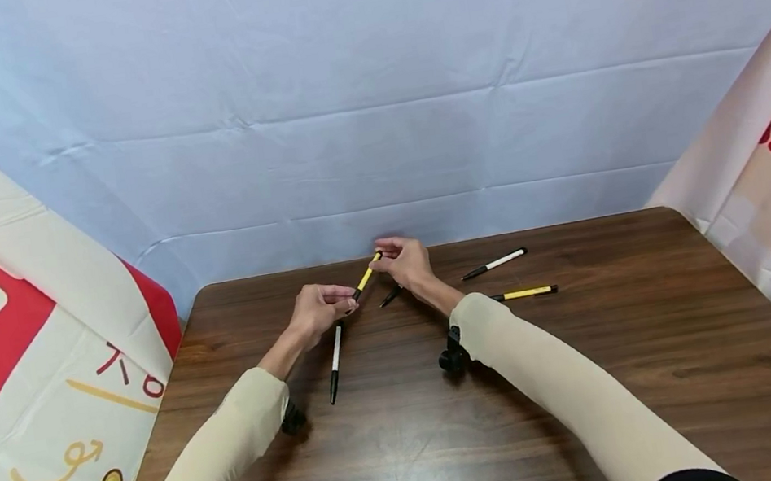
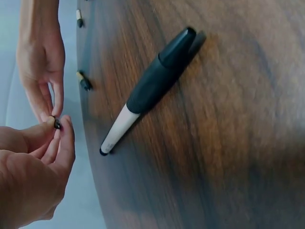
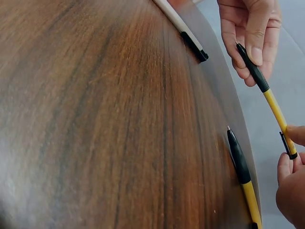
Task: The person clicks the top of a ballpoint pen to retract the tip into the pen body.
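A yellow ballpoint pen [image 1: 366, 277] with a black grip and black clip is held slantwise between both hands near the table's far edge. My left hand [image 1: 321, 309] pinches its black grip, the metal tip showing beside the fingers in the right wrist view. With thumb and fingers, my right hand [image 1: 407, 262] pinches the clip end [image 3: 291, 153]. Below the right hand another yellow pen [image 3: 249, 195] lies on the table, mostly hidden in the head view. A white pen with a black grip [image 2: 121, 126] lies close by the left wrist.
To the right on the brown wooden table [image 1: 415, 450] lie a further white pen [image 1: 503, 260] and a yellow pen [image 1: 529, 292], partly covered by the right sleeve. A pale cloth backdrop [image 1: 373, 152] rises behind the far edge, with printed cloths at both sides.
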Tool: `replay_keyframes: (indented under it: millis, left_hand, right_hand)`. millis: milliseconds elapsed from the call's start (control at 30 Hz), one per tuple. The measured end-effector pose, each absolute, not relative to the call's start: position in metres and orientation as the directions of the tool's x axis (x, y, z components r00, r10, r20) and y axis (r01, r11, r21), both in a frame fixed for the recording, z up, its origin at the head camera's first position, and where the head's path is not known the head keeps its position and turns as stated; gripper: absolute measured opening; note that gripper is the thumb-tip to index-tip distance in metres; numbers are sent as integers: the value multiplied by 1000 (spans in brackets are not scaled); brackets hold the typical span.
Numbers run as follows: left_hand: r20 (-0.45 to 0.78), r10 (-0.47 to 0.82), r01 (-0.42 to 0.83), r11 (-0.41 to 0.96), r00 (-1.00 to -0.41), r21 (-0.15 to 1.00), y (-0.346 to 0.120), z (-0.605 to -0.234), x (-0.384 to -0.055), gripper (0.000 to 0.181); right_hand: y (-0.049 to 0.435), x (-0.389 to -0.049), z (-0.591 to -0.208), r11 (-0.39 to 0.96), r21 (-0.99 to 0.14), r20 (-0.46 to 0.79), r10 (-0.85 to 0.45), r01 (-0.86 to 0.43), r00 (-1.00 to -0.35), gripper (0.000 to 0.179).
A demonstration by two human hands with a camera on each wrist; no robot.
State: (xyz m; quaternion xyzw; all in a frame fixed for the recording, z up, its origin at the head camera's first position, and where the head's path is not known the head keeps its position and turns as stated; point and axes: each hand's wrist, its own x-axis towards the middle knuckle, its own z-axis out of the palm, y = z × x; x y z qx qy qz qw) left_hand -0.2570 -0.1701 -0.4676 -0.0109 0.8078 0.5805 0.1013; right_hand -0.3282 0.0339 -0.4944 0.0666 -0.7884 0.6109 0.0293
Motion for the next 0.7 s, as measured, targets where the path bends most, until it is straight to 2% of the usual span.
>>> replay_keyframes:
  millis: [333, 700]
  left_hand:
    - [-199, 141, -181, 131, -970, 975, -159, -471, -255, 21]
    - [-314, 134, -321, -39, -940, 946, -148, -467, -253, 26]
  right_hand:
    - [33, -330, -491, 166, -984, 58, -76, -70, -995, 42]
    - [36, -331, -487, 91, -995, 18, -164, -34, -986, 42]
